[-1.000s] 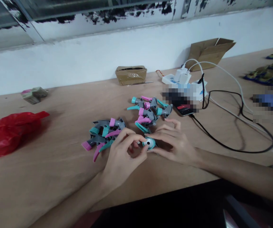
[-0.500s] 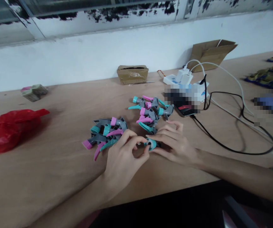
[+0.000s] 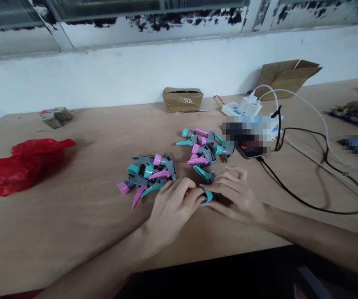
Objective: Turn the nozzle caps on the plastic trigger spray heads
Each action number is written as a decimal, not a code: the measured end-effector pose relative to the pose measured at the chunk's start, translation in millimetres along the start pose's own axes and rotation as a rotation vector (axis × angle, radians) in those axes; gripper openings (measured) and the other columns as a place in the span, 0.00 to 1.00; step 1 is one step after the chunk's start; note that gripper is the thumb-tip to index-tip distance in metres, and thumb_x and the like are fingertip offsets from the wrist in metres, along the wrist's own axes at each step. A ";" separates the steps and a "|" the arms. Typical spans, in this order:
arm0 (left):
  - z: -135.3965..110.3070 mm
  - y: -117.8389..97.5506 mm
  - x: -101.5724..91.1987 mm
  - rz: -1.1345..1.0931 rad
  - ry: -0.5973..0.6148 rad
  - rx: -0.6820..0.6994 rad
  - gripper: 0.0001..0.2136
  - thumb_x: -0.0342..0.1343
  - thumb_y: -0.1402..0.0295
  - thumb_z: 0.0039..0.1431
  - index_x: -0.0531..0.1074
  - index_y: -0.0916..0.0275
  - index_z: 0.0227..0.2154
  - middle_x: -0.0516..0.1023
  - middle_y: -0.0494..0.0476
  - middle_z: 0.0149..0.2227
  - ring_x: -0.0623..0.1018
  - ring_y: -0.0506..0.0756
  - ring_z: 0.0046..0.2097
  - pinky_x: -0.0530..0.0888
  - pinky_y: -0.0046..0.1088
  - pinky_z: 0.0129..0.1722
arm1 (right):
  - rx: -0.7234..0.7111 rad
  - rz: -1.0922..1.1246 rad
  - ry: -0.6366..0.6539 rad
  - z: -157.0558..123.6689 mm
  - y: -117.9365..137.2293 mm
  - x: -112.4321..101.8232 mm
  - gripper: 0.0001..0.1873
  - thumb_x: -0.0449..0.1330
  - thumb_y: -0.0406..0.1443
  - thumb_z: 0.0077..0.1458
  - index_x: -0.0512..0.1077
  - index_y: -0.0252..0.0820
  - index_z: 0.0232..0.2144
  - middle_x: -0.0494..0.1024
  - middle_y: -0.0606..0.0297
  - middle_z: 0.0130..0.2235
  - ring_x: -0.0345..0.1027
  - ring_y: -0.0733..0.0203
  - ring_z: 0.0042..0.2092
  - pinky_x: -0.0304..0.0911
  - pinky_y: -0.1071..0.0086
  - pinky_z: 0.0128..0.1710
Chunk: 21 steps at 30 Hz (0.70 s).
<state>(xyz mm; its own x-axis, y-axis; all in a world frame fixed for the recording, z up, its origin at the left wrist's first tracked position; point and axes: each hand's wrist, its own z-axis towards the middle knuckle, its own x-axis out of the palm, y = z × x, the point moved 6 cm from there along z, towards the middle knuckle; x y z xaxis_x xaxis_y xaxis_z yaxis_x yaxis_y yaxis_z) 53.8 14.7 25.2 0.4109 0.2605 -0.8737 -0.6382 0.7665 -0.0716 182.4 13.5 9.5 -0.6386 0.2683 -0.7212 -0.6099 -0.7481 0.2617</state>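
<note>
Both hands meet over one small teal-capped spray-trigger head just above the wooden table. My left hand has its fingers curled and its thumb pressed against the teal cap. My right hand wraps round the part from the right, hiding its grey body. Behind my left hand lies a heap of grey trigger heads with pink and teal parts. A second such heap lies behind my right hand.
A red plastic bag lies at the left. At the back stand a small brown carton, an open cardboard box and a white power strip. Black and white cables loop over the right side. The table's front edge runs close below my forearms.
My left thumb and fingers have closed over the teal cap, hiding the white centre seen before. The camera view has shifted a little to the left and downward.
</note>
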 end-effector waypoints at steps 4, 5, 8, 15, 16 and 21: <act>-1.4 -3.7 -0.4 -0.012 0.009 0.062 0.06 0.47 0.71 0.61 0.69 0.63 0.35 0.69 0.52 0.31 0.71 0.50 0.30 0.68 0.27 0.28 | 0.002 0.022 0.012 -1.5 0.4 1.1 0.10 0.58 0.38 0.54 0.69 0.41 0.39 0.75 0.68 0.30 0.67 0.63 0.38 0.44 0.59 0.51; -1.7 -3.6 0.7 -0.001 0.011 0.044 0.06 0.47 0.71 0.62 0.69 0.64 0.34 0.69 0.52 0.31 0.71 0.50 0.29 0.68 0.27 0.27 | 0.002 0.023 0.015 -1.1 0.0 1.9 0.11 0.58 0.38 0.53 0.69 0.41 0.40 0.75 0.68 0.30 0.68 0.63 0.38 0.44 0.59 0.51; -3.1 0.2 7.2 0.045 0.053 -0.069 0.07 0.46 0.71 0.62 0.69 0.64 0.31 0.69 0.53 0.30 0.71 0.51 0.27 0.68 0.28 0.25 | 0.000 0.002 0.022 0.1 -1.6 5.4 0.13 0.58 0.37 0.53 0.69 0.43 0.42 0.76 0.69 0.31 0.68 0.63 0.38 0.44 0.59 0.51; -6.6 3.2 -4.9 -0.128 -0.020 -0.180 0.03 0.53 0.71 0.57 0.71 0.63 0.31 0.71 0.50 0.30 0.72 0.47 0.26 0.68 0.24 0.23 | -0.049 -0.060 0.024 8.7 6.7 -4.3 0.14 0.58 0.37 0.53 0.69 0.45 0.44 0.76 0.68 0.31 0.69 0.63 0.36 0.47 0.57 0.50; -7.7 -2.1 -16.1 -0.124 -0.144 -0.124 0.03 0.53 0.72 0.56 0.71 0.63 0.32 0.71 0.50 0.29 0.72 0.47 0.26 0.68 0.24 0.24 | -0.038 -0.058 0.006 14.2 9.3 -9.9 0.14 0.59 0.38 0.53 0.69 0.45 0.44 0.76 0.68 0.31 0.69 0.62 0.36 0.48 0.57 0.49; -28.0 -40.0 -57.7 -0.174 -0.640 0.350 0.04 0.59 0.74 0.50 0.73 0.60 0.30 0.69 0.44 0.24 0.70 0.45 0.28 0.68 0.24 0.27 | -0.029 -0.052 -0.042 64.9 23.5 -21.0 0.16 0.61 0.42 0.50 0.70 0.44 0.42 0.77 0.67 0.32 0.69 0.61 0.38 0.50 0.58 0.50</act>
<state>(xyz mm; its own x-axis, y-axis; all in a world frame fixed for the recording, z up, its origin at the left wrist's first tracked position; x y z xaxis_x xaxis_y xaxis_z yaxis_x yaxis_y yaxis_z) 37.4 -47.5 65.0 0.8538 0.3272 -0.4050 -0.3291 0.9419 0.0671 151.0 29.7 72.4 -0.6263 0.3321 -0.7053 -0.6291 -0.7497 0.2057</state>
